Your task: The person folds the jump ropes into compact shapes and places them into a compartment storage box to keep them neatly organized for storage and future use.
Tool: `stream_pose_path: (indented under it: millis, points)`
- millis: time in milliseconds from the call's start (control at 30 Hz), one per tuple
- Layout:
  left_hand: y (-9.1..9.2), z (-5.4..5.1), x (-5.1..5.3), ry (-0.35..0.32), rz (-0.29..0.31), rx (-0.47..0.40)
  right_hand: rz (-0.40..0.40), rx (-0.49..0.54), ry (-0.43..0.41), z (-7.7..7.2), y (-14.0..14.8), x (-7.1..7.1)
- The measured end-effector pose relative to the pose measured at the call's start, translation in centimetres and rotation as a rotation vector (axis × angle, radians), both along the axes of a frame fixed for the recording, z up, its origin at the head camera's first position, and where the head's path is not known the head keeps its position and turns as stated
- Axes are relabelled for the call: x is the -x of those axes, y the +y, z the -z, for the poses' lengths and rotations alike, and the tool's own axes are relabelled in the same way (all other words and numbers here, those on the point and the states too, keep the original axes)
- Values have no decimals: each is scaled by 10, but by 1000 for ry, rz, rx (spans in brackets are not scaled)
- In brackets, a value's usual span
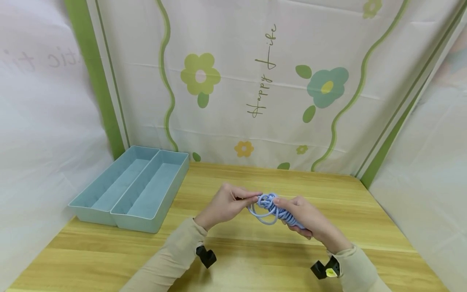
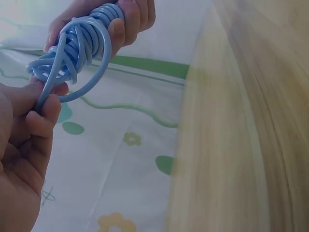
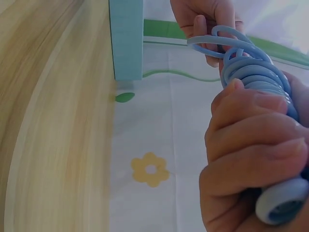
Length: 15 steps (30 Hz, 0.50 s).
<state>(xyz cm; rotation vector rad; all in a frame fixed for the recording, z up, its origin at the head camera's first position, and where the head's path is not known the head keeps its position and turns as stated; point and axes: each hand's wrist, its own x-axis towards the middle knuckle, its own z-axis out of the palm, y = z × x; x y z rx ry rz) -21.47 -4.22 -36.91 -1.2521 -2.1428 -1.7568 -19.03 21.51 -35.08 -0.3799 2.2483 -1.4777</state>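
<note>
A light blue jump rope (image 1: 290, 217), its glossy cord wound in tight coils, is held above the table. My right hand (image 1: 306, 215) grips the coiled bundle, fingers wrapped round it. In the right wrist view a rounded handle end (image 3: 282, 200) pokes out below those fingers. At the other end of the bundle, my left hand (image 1: 228, 205) pinches a strand of cord (image 2: 48, 89) between thumb and fingertips. A loose loop (image 2: 99, 72) bows out from the coils near the left fingers. The bundle's core is hidden by cord and fingers.
Two light blue trays (image 1: 156, 217) stand side by side at the left of the wooden table (image 1: 240, 259). A white curtain (image 1: 226, 121) with flower prints hangs behind the table, and white cloth flanks both sides.
</note>
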Motion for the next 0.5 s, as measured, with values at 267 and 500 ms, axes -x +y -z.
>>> stream_pose_path:
  millis: [267, 500]
  points:
    - [2, 5, 2, 197, 12, 153, 77, -88, 31, 1, -5, -3]
    - [5, 4, -1, 178, 0, 200, 145, -192, 68, 1, -9, -5]
